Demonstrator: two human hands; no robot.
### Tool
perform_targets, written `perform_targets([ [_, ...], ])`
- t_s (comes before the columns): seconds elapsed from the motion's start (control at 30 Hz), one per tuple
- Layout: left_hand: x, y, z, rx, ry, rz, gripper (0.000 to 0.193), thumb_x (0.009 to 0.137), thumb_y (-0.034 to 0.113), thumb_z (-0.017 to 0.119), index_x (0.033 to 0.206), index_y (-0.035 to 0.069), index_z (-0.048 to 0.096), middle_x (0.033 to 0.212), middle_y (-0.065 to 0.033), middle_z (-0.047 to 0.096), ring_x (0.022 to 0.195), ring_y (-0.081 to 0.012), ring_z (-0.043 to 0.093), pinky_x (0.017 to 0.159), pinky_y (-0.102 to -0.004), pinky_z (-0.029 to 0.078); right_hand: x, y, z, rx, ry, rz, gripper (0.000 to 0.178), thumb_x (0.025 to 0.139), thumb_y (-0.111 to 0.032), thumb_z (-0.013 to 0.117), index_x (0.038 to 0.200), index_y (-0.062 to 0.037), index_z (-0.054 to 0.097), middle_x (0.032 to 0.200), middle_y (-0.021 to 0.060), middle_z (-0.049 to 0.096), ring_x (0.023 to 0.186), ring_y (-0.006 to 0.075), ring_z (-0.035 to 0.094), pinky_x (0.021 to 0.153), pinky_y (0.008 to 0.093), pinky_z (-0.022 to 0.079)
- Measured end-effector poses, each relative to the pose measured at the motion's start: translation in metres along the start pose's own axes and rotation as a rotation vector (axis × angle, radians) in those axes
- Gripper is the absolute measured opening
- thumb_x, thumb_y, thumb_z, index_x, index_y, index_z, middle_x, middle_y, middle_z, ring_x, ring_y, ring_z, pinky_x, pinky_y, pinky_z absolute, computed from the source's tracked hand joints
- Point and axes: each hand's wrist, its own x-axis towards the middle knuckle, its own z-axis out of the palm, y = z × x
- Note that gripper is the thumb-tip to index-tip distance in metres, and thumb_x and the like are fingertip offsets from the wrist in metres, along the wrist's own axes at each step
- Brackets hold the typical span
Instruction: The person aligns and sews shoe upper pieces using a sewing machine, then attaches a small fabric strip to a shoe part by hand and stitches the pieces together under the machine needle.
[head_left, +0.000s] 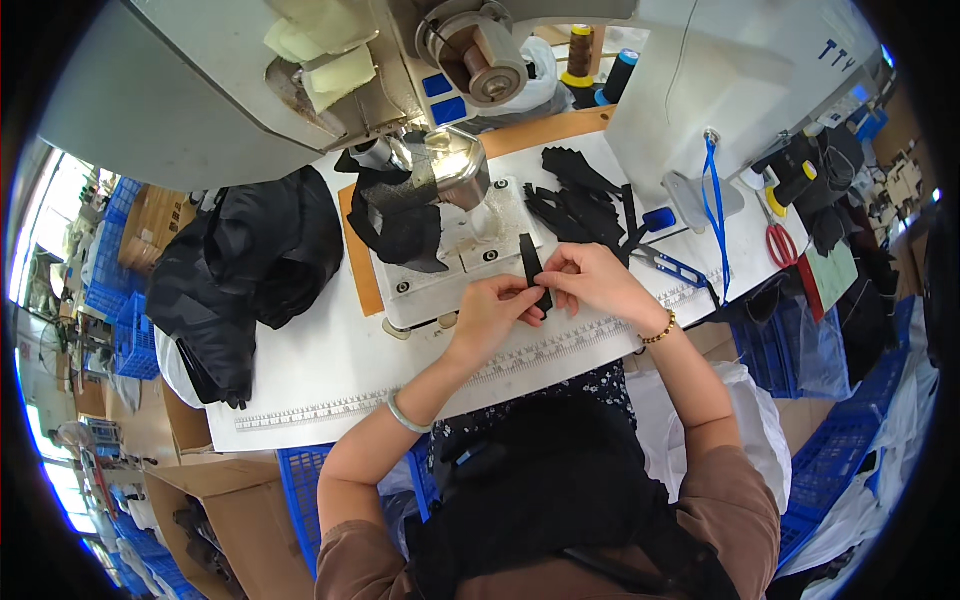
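Observation:
Between my two hands is a narrow black fabric strip (530, 258), held just in front of the sewing machine's metal bed. My left hand (492, 312) pinches its near left edge with thumb and fingers. From the right, my right hand (590, 280) grips the same strip, fingertips close to those of the left. Black fabric pieces (400, 215) lie under the machine head (458, 165), left of the strip. A loose pile of cut black pieces (580, 200) rests beyond my right hand.
A heap of black fabric (250, 270) covers the table's left side. Blue-handled snips (672, 265) lie by my right wrist, with red-handled scissors (780, 245) farther right. A printed ruler (340, 402) runs along the near edge. Thread cones (578, 55) stand behind; blue crates (765, 350) sit below.

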Motion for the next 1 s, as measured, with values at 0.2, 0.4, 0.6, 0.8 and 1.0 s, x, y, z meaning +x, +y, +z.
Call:
perform_targets([
  [0.2, -0.004, 0.006, -0.002, 0.227, -0.009, -0.031, 0.020, 0.083, 0.012, 0.058, 0.094, -0.004, 0.058, 0.076, -0.0114, 0.060, 0.056, -0.0136, 0.058, 0.050, -0.0235, 0.047, -0.007, -0.003, -0.010, 0.228, 0.237, -0.046, 0.019, 0.082, -0.010, 0.058, 0.085, 0.0075, 0.055, 0.067, 0.0115, 0.061, 0.056, 0.0163, 0.061, 0.047, 0.0237, 0.047],
  [0.4, -0.027, 0.031, 0.002, 0.963, 0.433, 0.899, 0.029, 0.077, 0.004, 0.062, 0.105, 0.002, 0.055, 0.096, -0.0125, 0.056, 0.060, -0.0188, 0.056, 0.053, -0.0271, 0.047, -0.024, -0.039, -0.009, 0.323, -0.020, -0.026, 0.016, 0.082, -0.007, 0.059, 0.089, 0.0061, 0.053, 0.070, 0.0102, 0.060, 0.061, 0.0160, 0.062, 0.054, 0.0233, 0.049],
  [0.6, -0.037, 0.059, -0.004, 0.897, 0.232, 1.128, 0.024, 0.075, -0.006, 0.059, 0.098, 0.001, 0.059, 0.094, -0.0096, 0.056, 0.069, -0.0173, 0.056, 0.061, -0.0261, 0.048, -0.044, -0.067, 0.011, 0.351, -0.088, -0.053, 0.013, 0.081, -0.003, 0.059, 0.090, 0.0039, 0.052, 0.066, 0.0082, 0.059, 0.059, 0.0135, 0.059, 0.053, 0.0231, 0.047],
  [0.8, -0.061, 0.070, 0.002, 0.177, 0.146, 0.485, 0.022, 0.077, -0.008, 0.055, 0.098, -0.002, 0.059, 0.096, -0.0079, 0.056, 0.079, -0.0112, 0.055, 0.068, -0.0241, 0.047, -0.049, -0.064, 0.035, 0.417, 0.127, -0.306, 0.011, 0.082, 0.000, 0.057, 0.092, 0.0034, 0.054, 0.075, 0.0062, 0.059, 0.062, 0.0100, 0.059, 0.051, 0.0204, 0.047],
  [1.0, -0.062, 0.068, 0.004, 0.217, 0.222, 0.626, 0.020, 0.078, -0.009, 0.055, 0.097, -0.004, 0.058, 0.094, -0.0086, 0.056, 0.081, -0.0119, 0.056, 0.069, -0.0229, 0.048, -0.042, -0.060, 0.045, 0.365, 0.143, -0.415, 0.013, 0.082, 0.003, 0.056, 0.093, 0.0032, 0.049, 0.079, 0.0067, 0.059, 0.066, 0.0099, 0.059, 0.051, 0.0206, 0.049],
])
